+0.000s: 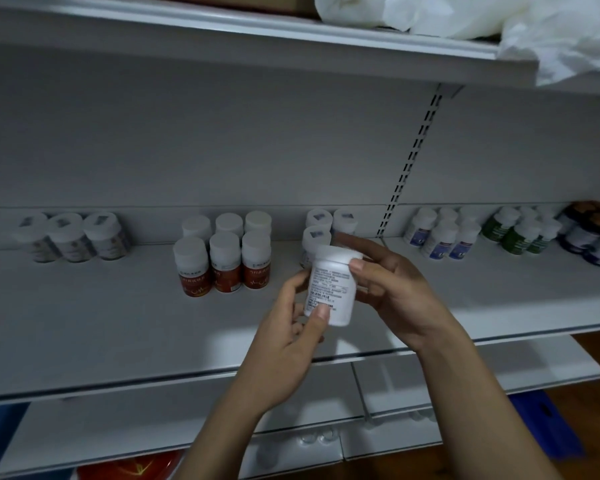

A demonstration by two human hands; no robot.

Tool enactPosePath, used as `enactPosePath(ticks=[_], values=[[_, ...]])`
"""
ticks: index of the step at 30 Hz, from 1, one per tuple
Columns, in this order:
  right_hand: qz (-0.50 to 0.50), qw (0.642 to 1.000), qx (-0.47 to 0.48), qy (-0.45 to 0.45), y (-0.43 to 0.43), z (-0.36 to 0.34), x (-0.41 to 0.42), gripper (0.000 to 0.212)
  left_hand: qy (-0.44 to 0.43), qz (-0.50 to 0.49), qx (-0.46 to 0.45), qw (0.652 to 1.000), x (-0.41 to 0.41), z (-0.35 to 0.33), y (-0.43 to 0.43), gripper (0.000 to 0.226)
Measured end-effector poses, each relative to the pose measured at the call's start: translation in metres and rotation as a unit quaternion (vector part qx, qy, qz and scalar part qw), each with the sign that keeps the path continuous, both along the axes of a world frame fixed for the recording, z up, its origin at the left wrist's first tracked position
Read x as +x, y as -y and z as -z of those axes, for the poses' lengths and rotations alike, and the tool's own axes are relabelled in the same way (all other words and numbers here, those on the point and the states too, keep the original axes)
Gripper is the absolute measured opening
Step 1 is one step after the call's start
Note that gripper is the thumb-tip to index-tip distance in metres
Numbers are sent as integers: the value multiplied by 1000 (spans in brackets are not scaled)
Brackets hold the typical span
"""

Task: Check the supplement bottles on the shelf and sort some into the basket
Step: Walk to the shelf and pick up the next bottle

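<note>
A white metal shelf (118,323) runs across the view in dim light, with a plain white back panel (222,140) and a slotted upright (413,161) dividing it into two bays. Above it, an upper shelf (222,32) carries crumpled white plastic sheeting (499,19). Below, a lower shelf (153,427) shows, with a wooden floor (596,403) at the right and a blurred blue object (541,417) whose nature cannot be told. In front of the shelf, above its middle, both hands hold up a white bottle (331,289), upright and slightly tilted. The left hand (291,334) pinches its lower part, thumb on the front and fingers behind. The right hand (388,278) grips the top, its thumb pressed just under the cap and its fingers curled round the back. The bottle's label faces the camera with dense black print on white, too small to read. On the shelf to the left stand six red-labelled bottles (222,268) in two rows, white caps on, each front label bearing a white heartbeat line and characters too blurred to read. Further left stand three pale bottles (73,237) with stickers on their caps. Just behind the hands are sticker-capped bottles (317,223). In the right bay stand blue-labelled bottles (440,237), green-labelled bottles (513,233), then dark bottles (589,237) at the edge.
</note>
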State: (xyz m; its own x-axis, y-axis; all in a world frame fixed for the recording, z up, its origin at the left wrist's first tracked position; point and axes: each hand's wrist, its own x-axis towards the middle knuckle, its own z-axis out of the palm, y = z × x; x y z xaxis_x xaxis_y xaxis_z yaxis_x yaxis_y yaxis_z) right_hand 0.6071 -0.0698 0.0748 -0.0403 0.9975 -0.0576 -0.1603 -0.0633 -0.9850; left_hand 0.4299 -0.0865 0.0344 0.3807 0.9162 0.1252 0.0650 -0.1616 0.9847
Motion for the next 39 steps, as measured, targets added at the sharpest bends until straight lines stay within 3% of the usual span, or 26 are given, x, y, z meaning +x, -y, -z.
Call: enactPosePath(ticks=[4, 11, 15, 19, 21, 25, 31, 39], values=[[10, 1000, 21, 14, 2, 1, 0, 64, -44, -11, 14, 999, 0, 1, 1, 67], [29, 989, 47, 137, 9, -1, -4, 72, -134, -67, 59, 987, 0, -1, -2, 77], [51, 978, 49, 198, 12, -7, -12, 53, -142, -96, 74, 982, 3, -1, -1, 94], [90, 975, 39, 197, 15, -7, -28, 34, -117, -130, 73, 982, 5, -1, 0, 88], [89, 975, 31, 201, 15, -8, -27, 40, -97, -122, 54, 986, 1, -1, 0, 80], [-6, 981, 58, 187, 16, -14, -18, 46, -22, -85, 40, 995, -4, -1, 1, 55], [-45, 994, 47, 93, 16, -13, -11, 60, 24, -22, 42, 999, -7, 1, 0, 57], [-43, 956, 103, 270, 21, -14, -17, 57, -96, -35, 99, 990, -8, 3, 1, 75]])
